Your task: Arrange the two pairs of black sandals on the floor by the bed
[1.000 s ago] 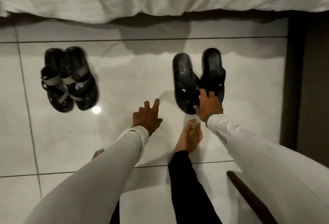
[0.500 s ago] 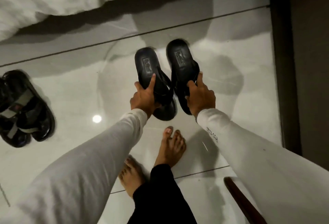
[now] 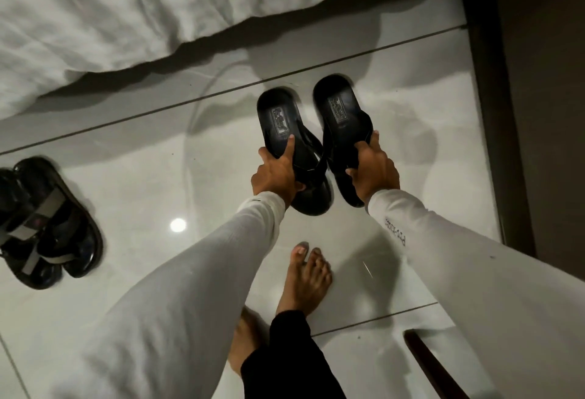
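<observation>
Sandals, two black pairs. Flip-flop pair is off the floor, one in each hand, heels pointing far toward the bed. Left hand closed around the left flip-flop, index finger laid along the footbed, thumb seems to be underneath. Right hand closed on the right flip-flop, fingers hooked around the strap area. Toe ends of the two nearly touch or overlap near the hands, can't tell which. Strapped pair sits on the floor at far left, side by side, touching, well apart from the held pair.

Step in hand, as I judge it: carrying or squaring up the flip-flops before setting them down. To do it well: level both soles, line the heels even with each other, lower together so neither tips, keep same heading as the strapped pair.

Room: open tile between the two pairs, plenty of space there. Bedsheet edge overhangs at far side, so don't push heels under it. Dark wall or panel runs close along the right, little margin there. Bare foot just near of the hands, wooden edge at near right; keep the drop spot far of the toes.
</observation>
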Demonstrator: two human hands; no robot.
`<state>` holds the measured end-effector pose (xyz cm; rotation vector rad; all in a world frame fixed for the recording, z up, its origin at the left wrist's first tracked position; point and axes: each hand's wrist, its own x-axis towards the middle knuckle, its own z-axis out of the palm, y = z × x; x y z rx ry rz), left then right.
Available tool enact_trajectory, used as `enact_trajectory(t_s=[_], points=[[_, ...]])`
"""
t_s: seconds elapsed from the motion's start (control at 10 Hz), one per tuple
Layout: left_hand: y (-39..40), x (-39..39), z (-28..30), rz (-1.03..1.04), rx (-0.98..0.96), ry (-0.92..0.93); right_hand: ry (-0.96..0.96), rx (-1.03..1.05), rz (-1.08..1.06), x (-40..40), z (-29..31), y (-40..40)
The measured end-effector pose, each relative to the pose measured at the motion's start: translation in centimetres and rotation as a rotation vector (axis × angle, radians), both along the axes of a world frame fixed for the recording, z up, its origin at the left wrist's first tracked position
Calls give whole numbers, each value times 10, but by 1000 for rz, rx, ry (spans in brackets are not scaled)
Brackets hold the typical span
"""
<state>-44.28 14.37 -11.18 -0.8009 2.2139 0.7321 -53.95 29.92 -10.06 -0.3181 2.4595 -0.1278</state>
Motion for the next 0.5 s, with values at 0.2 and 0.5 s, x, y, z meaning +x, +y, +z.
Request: enact_trajectory(t_s=[0.2,0.5], points=[[9,46,18,-209,-155,53,-24,46,94,15,23,-5],[-20,189,127,-199,-186,-27,51,26,392,134,101,-71]])
